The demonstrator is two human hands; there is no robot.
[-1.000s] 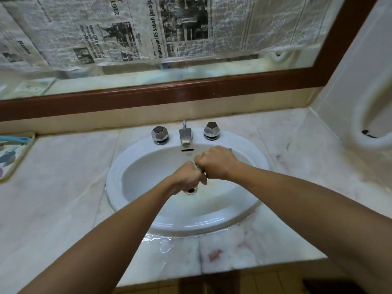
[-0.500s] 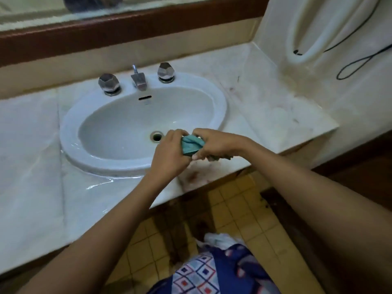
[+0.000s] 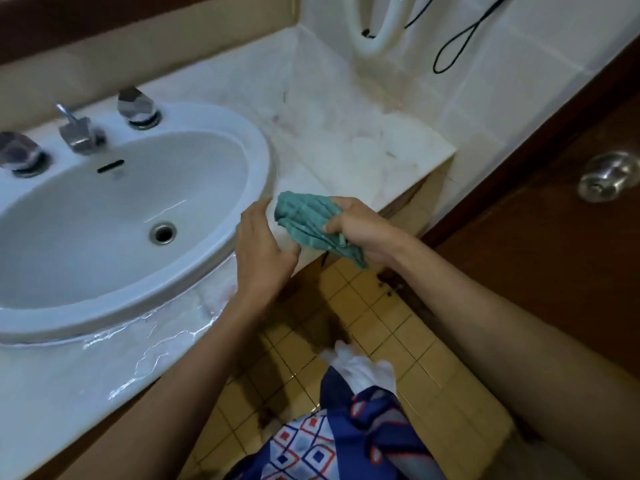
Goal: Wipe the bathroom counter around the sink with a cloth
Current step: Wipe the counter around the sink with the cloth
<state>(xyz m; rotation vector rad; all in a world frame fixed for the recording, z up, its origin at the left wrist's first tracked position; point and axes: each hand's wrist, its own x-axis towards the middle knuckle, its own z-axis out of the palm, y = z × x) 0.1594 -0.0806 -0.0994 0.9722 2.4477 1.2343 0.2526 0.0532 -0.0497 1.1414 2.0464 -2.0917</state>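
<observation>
Right hand (image 3: 360, 233) is gripping the bunched teal cloth (image 3: 308, 223), fingers clenched around it, just off the sink's (image 3: 239, 244) right rim, above the front edge of the table (image 3: 346, 147). Left hand (image 3: 266, 244) is sitting beside the cloth with fingers loose and spread, grasping nothing, over the sink rim.

Step in hand, as I read it: getting the cloth ready to go down on the table right of the sink. To do it well: open the wad out flat so more fabric is touching the marble, press with the palm, work from the back wall toward the front edge, follow the curve of the sink rim. Smudges are showing right of the sink; water is pooling along the sink's front rim, so that strip needs a pass too.

No brand, label or readable writing anywhere in view.
</observation>
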